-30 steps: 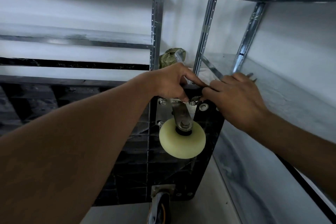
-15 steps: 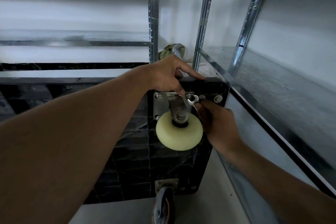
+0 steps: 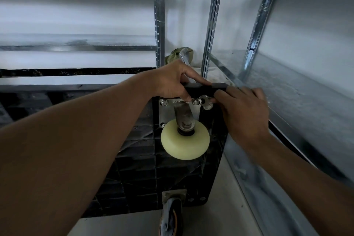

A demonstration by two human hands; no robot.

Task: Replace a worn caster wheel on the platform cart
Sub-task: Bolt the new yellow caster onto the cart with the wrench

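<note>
The black platform cart [image 3: 138, 178] stands on its side with its ribbed underside facing me. A cream caster wheel [image 3: 184, 143] in a metal fork sits on a silver mounting plate [image 3: 166, 113] near the cart's top corner. My left hand [image 3: 172, 80] grips the cart's top edge, fingers reaching down to the plate's upper right bolt [image 3: 195, 101]. My right hand [image 3: 245, 113] pinches a small silvery ring-shaped metal part [image 3: 206, 99] just right of that bolt. What the part is stays unclear.
A second, darker caster [image 3: 171, 218] hangs at the cart's lower edge above the pale floor [image 3: 210, 216]. Steel shelving posts [image 3: 160, 25] stand behind, and a metal shelf [image 3: 287, 86] runs close along the right. A greenish bundle [image 3: 172, 56] lies behind the cart.
My right hand dropped beside the wheel half a second ago and has risen back to the upper right bolt. My left hand has kept its grip on the cart's edge.
</note>
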